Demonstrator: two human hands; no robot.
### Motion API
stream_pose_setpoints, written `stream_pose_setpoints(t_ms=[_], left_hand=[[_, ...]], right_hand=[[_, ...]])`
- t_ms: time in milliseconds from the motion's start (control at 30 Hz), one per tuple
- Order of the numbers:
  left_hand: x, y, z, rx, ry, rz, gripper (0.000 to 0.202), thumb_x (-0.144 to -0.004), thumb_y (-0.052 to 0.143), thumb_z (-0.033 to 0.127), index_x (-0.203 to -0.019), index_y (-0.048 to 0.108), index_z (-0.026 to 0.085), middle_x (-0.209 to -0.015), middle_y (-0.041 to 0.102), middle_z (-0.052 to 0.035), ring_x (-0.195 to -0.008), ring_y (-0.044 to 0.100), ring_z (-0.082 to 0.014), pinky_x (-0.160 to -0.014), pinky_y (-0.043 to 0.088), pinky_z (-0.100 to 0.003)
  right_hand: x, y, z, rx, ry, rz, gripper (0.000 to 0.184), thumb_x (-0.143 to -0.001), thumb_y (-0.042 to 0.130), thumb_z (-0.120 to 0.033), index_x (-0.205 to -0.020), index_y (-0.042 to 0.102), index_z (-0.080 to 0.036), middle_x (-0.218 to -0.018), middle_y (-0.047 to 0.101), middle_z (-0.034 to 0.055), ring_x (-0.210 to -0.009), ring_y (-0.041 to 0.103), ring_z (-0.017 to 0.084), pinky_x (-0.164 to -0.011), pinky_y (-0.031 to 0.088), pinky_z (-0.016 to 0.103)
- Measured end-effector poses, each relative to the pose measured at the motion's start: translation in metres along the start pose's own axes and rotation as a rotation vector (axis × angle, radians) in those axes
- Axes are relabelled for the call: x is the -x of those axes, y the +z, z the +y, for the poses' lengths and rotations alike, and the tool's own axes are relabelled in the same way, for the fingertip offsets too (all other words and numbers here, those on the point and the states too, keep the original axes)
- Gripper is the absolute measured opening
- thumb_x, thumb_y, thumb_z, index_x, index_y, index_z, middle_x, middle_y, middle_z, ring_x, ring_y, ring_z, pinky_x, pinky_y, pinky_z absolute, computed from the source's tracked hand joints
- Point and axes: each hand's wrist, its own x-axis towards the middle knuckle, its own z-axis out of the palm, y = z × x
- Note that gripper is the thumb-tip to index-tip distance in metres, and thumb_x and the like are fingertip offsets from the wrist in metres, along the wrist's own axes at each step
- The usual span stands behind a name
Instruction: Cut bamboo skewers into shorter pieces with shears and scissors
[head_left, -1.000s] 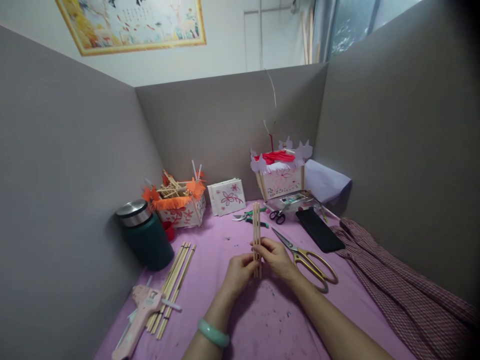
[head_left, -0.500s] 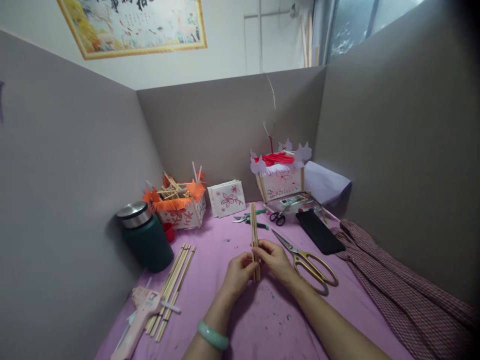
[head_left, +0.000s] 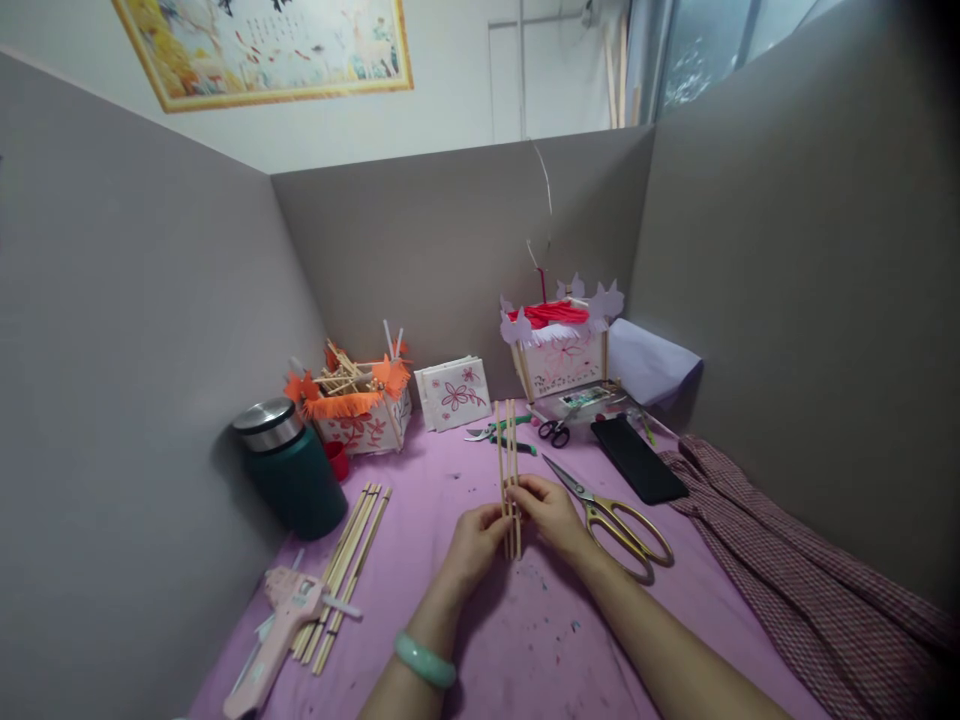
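Note:
Both of my hands meet at the middle of the pink table mat (head_left: 525, 640). My left hand (head_left: 474, 545) and my right hand (head_left: 551, 512) pinch a small bundle of thin wooden sticks (head_left: 508, 440) and hold it upright, its lower ends near the mat. The sticks spread slightly at the top. A green bangle (head_left: 424, 661) sits on my left wrist. Gold-handled scissors (head_left: 619, 520) lie just right of my right hand.
A pink glue gun (head_left: 277, 625) and loose sticks (head_left: 346, 570) lie at the left, beside a dark green flask (head_left: 289, 480). Paper lanterns (head_left: 356, 400) (head_left: 562, 345), small scissors (head_left: 555, 430), a black phone (head_left: 637, 458) and checked cloth (head_left: 787, 590) fill the back and right. Grey partitions enclose the table.
The bundle has fanned a little at its top, with one stick standing apart on the left. Both hands stay in nearly the same place.

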Motion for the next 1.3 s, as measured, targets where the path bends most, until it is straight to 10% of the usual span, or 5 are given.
stream_pose_setpoints(t_ms=[500, 1300], left_hand=[[0.010, -0.002, 0.004, 0.175, -0.276, -0.117, 0.037, -0.070, 0.070, 0.040, -0.087, 0.065, 0.007, -0.079, 0.069, -0.0147, -0.063, 0.067, -0.0203, -0.055, 0.049, -0.028], [0.010, -0.004, 0.001, 0.250, -0.348, -0.153, 0.028, -0.076, 0.064, 0.030, -0.091, 0.062, 0.007, -0.081, 0.070, -0.0157, -0.066, 0.069, -0.0232, -0.054, 0.051, -0.029]], right_hand=[[0.006, 0.002, -0.003, -0.048, 0.185, -0.011, 0.034, -0.070, 0.064, -0.048, -0.063, 0.054, -0.017, -0.048, 0.045, -0.0064, -0.041, 0.037, 0.007, -0.040, 0.027, 0.021], [0.007, 0.002, -0.001, -0.056, 0.223, -0.015, 0.032, -0.069, 0.067, -0.046, -0.063, 0.055, -0.016, -0.048, 0.043, -0.0068, -0.043, 0.034, 0.007, -0.041, 0.024, 0.021]])
